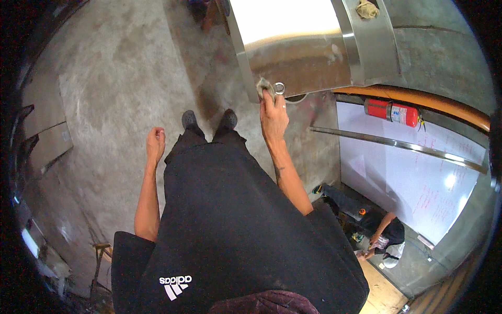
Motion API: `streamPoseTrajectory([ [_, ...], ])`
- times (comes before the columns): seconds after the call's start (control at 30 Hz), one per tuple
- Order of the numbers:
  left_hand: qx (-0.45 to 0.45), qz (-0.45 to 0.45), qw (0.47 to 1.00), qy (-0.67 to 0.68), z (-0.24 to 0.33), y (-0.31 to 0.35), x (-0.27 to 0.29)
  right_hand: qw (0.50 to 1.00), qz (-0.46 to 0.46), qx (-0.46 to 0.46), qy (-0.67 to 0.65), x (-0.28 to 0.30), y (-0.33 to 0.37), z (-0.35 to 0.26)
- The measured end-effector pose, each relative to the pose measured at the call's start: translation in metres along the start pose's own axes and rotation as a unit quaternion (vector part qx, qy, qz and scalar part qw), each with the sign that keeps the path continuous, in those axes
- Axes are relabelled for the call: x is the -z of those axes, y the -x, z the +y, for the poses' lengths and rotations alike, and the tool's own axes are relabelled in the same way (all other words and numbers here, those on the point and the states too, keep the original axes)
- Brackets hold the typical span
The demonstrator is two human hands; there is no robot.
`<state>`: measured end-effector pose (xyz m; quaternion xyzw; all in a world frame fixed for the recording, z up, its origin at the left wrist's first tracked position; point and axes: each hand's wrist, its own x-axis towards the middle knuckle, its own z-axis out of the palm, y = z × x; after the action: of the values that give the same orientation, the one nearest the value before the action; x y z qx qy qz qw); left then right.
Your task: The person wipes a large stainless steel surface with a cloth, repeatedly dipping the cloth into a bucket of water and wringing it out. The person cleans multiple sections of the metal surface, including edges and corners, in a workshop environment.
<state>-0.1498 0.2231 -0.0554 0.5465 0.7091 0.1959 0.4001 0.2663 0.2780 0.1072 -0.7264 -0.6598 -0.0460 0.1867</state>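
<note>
A stainless steel worktop (298, 65) extends away from me at the upper middle, with strong light glaring on its far part. My right hand (274, 118) reaches to its near left corner, fingers closed on a crumpled, dirty beige rag (265, 88) pressed to the metal. Just right of the rag is a round metal ring (280, 88) near the front edge. A ring shows on one finger of this hand. Away from the worktop, my left hand (156, 141) hangs low at my left side. Its fingers are loosely curled, with nothing visible in them.
Another crumpled cloth (367, 9) lies on the worktop's right ledge. To the right are an orange pipe (418, 102), a red fire extinguisher (392, 112), a metal bar (397, 146) and a whiteboard (376, 157). Lower right, another person (384, 230) bends over a wooden board (384, 288).
</note>
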Motion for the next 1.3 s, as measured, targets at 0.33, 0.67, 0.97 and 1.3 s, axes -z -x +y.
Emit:
streamPoseTrajectory([
  [0.33, -0.036, -0.009, 0.999, -0.037, -0.020, -0.016, 0.019, 1.000, 0.008, -0.006, -0.006, -0.004, 0.008, 0.002],
  [0.67, 0.007, -0.029, 0.999, -0.018, -0.063, -0.005, 0.015, 1.000, 0.011, 0.005, -0.021, -0.005, 0.007, 0.004],
  [0.97, 0.025, -0.056, 0.997, -0.053, -0.085, -0.003, 0.012, 0.999, 0.026, 0.021, -0.032, -0.004, 0.000, 0.007],
  [1.3, 0.137, -0.035, 0.990, 0.018, -0.143, 0.015, 0.028, 0.985, -0.055, -0.164, -0.027, 0.050, 0.080, -0.005],
])
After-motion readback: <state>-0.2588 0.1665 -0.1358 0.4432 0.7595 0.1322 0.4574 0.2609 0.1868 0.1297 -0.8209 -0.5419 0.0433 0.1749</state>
